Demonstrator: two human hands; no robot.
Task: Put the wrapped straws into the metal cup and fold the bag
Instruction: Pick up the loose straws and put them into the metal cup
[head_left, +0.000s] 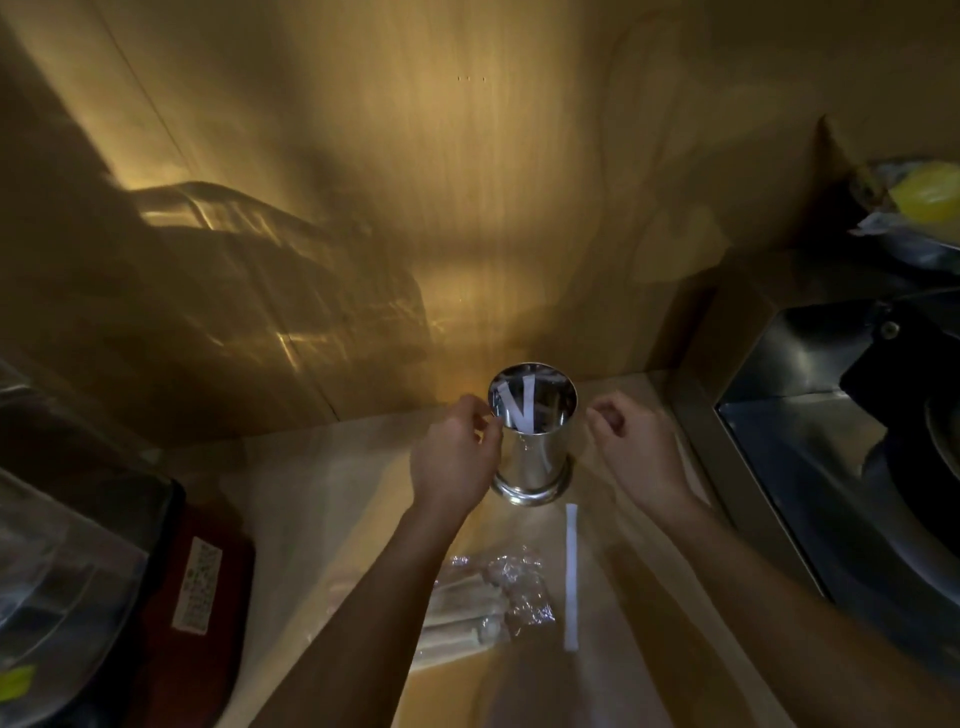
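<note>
A shiny metal cup (535, 457) stands upright on the wooden counter near the back wall. Inside it lean a few white wrapped straws (522, 402). My left hand (457, 452) is against the cup's left side, fingers curled at the rim next to a straw end. My right hand (636, 447) hovers just right of the cup, fingers loosely curled, nothing visible in it. One wrapped straw (571, 577) lies flat on the counter in front of the cup. A crinkled clear plastic bag (488, 597) with several wrapped straws in it lies beside that straw, partly under my left forearm.
A metal sink (810, 415) with dark items in it sits at the right. A dark red box with a label (200, 582) and a clear plastic container (62, 571) stand at the left. A wooden wall rises right behind the cup.
</note>
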